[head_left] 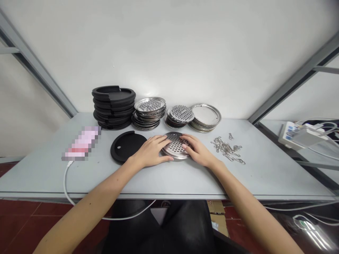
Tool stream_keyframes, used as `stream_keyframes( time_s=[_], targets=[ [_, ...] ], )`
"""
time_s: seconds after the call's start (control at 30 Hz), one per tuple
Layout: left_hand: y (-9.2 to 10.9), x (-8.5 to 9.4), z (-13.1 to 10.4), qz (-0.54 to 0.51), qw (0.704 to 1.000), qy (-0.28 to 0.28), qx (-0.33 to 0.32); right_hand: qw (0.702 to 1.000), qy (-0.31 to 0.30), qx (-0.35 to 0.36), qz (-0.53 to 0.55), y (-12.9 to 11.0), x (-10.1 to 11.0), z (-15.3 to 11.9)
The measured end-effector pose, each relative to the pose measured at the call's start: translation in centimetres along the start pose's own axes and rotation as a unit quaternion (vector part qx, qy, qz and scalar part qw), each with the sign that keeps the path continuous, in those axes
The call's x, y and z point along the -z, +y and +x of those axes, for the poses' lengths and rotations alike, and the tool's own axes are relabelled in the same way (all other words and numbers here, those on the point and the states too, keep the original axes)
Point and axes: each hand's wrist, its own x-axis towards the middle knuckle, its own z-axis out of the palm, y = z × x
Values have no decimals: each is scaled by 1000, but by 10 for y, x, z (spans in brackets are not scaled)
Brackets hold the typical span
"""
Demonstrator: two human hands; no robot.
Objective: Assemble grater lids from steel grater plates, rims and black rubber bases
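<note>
A round perforated metal plate (177, 144) lies flat near the middle of the table, with a shiny rim around it. My left hand (151, 151) grips its left side, fingertips on the top and thumb at the near edge. On the right side, my right hand (198, 151) holds it with the fingers over the far rim and the thumb on the perforated face. Just left of the plate, partly behind my left hand, sits a round black tray (127, 145) with a raised rim and a small light hole. The plate's underside is hidden.
Behind stand stacks of black trays (114, 109), rimmed grater-like plates (149, 109), smaller perforated discs (181, 115) and shallow metal dishes (206, 114). Small wire clips (226, 148) lie at right. A blurred phone (82, 144) with a white cable (65, 178) lies left. A power strip (291, 135) sits far right.
</note>
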Motion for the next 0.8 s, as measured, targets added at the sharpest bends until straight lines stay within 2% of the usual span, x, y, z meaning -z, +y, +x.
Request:
stream_keyframes(
  time_s=[0.17,0.37,0.53,0.8],
  targets=[
    [2,2,2,-15,999,41,9,998,31,7,53,7,4,-2],
    [2,7,2,-59,995,67,52,992,91,71,41,0,15,-2],
    [3,9,2,-81,990,66,96,986,152,66,-24,1,15,1],
    [4,14,1,-105,989,61,84,977,200,53,-41,15,14,0]
  ],
)
